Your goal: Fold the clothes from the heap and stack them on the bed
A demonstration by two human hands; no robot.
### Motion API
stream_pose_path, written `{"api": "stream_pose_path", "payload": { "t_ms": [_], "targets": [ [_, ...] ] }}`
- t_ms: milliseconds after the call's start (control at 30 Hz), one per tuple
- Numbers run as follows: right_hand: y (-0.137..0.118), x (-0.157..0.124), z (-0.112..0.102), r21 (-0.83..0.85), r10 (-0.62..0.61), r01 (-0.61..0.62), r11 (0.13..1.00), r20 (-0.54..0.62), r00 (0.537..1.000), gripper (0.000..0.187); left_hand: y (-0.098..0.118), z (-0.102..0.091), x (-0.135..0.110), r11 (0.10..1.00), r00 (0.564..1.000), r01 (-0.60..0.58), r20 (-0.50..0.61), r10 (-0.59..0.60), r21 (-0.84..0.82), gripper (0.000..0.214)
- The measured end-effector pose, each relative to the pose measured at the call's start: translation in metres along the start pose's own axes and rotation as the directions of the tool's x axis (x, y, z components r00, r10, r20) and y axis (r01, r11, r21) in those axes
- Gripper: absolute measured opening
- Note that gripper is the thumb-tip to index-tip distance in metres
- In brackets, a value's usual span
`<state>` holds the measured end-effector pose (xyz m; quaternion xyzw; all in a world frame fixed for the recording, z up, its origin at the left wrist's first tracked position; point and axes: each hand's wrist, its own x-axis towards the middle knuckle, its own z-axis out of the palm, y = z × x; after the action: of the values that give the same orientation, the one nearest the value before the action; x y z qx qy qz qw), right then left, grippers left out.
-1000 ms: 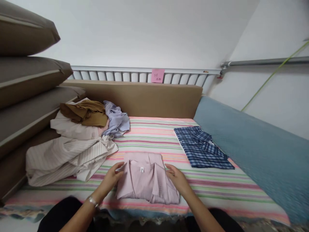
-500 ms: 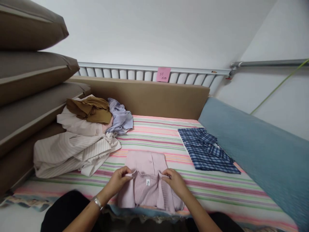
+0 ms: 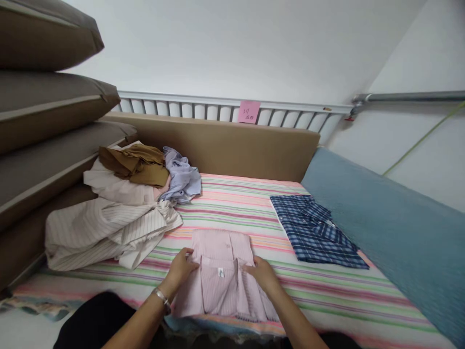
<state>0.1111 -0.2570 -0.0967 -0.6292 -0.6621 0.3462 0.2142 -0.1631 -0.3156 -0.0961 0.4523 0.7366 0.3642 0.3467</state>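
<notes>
A folded pink ribbed shirt (image 3: 220, 291) lies flat in front of me, its white neck label (image 3: 221, 272) showing. At its left edge, my left hand (image 3: 178, 269) rests with thumb and index finger apart, the thumb on the fabric. My right hand (image 3: 264, 275) touches the opposite edge in the same way, its thumb over the shirt and its fingers parted. The lower fingers of both hands are partly hidden. A folded blue plaid shirt (image 3: 314, 230) lies farther right.
Crumpled clothes, including a striped cream garment (image 3: 105, 228), a brown one (image 3: 136, 165) and a lavender one (image 3: 180, 174), are heaped at left. Stacked cushions (image 3: 54, 102) stand beside them. A brown panel (image 3: 225, 145) backs the striped sheet (image 3: 232, 213); a blue pad (image 3: 378, 213) borders the right.
Both hands have released the pinched collar edges and moved onto the pink shirt's sides. Its upper folded layer now lies flatter. The view has shifted slightly.
</notes>
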Motion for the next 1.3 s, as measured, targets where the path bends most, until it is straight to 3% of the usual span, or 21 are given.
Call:
{"api": "stream_pose_path", "payload": {
  "t_ms": [233, 333, 533, 667, 767, 833, 900, 1000, 1067, 1133, 1200, 1300],
  "targets": [
    [-0.009, 0.034, -0.002, 0.012, -0.051, 0.051, 0.999, -0.036, 0.998, 0.026, 0.021, 0.011, 0.033, 0.997, 0.997, -0.072, -0.032, 0.072, -0.028, 0.037],
    [-0.013, 0.066, -0.007, -0.021, -0.037, 0.035, 0.999, -0.082, 0.996, 0.024, 0.037, 0.019, 0.067, 0.996, 0.995, -0.087, -0.040, 0.087, -0.012, 0.035],
    [-0.028, 0.152, -0.019, -0.113, -0.012, -0.010, 0.994, -0.200, 0.980, 0.020, 0.067, 0.034, 0.158, 0.991, 0.989, -0.128, -0.075, 0.131, 0.041, 0.036],
    [-0.025, 0.179, -0.030, -0.124, 0.004, -0.034, 0.992, -0.230, 0.973, 0.034, 0.065, 0.030, 0.182, 0.989, 0.986, -0.127, -0.096, 0.135, 0.082, 0.037],
    [-0.014, 0.170, -0.037, -0.142, 0.006, -0.040, 0.989, -0.235, 0.972, 0.043, 0.055, 0.024, 0.172, 0.982, 0.982, -0.160, -0.088, 0.169, 0.102, 0.022],
    [-0.010, 0.155, -0.041, -0.153, -0.014, -0.021, 0.988, -0.229, 0.973, 0.033, 0.053, 0.021, 0.160, 0.978, 0.979, -0.187, -0.071, 0.193, 0.094, 0.008],
    [-0.013, 0.137, -0.044, -0.154, -0.061, 0.025, 0.988, -0.235, 0.970, 0.021, 0.056, 0.016, 0.144, 0.974, 0.972, -0.218, -0.073, 0.223, 0.068, 0.007],
    [-0.023, 0.098, -0.048, -0.143, -0.167, 0.133, 0.981, -0.265, 0.950, 0.019, 0.062, 0.000, 0.106, 0.952, 0.950, -0.305, -0.075, 0.304, 0.001, 0.010],
    [-0.023, 0.063, -0.050, -0.132, -0.279, 0.253, 0.959, -0.259, 0.925, 0.019, 0.056, -0.017, 0.069, 0.904, 0.904, -0.426, -0.017, 0.426, -0.030, 0.011],
    [-0.011, 0.024, -0.049, -0.118, -0.413, 0.396, 0.911, -0.194, 0.890, 0.018, 0.036, -0.035, 0.029, 0.839, 0.834, -0.544, 0.101, 0.542, -0.010, 0.011],
    [0.011, -0.012, -0.047, -0.077, -0.470, 0.464, 0.882, -0.105, 0.876, 0.017, 0.008, -0.050, -0.006, 0.810, 0.794, -0.585, 0.236, 0.560, 0.047, 0.010],
    [0.049, -0.045, -0.042, 0.047, -0.313, 0.321, 0.946, -0.126, 0.941, 0.022, -0.031, -0.060, -0.038, 0.821, 0.822, -0.555, 0.241, 0.516, 0.134, 0.009]
  ]
}}
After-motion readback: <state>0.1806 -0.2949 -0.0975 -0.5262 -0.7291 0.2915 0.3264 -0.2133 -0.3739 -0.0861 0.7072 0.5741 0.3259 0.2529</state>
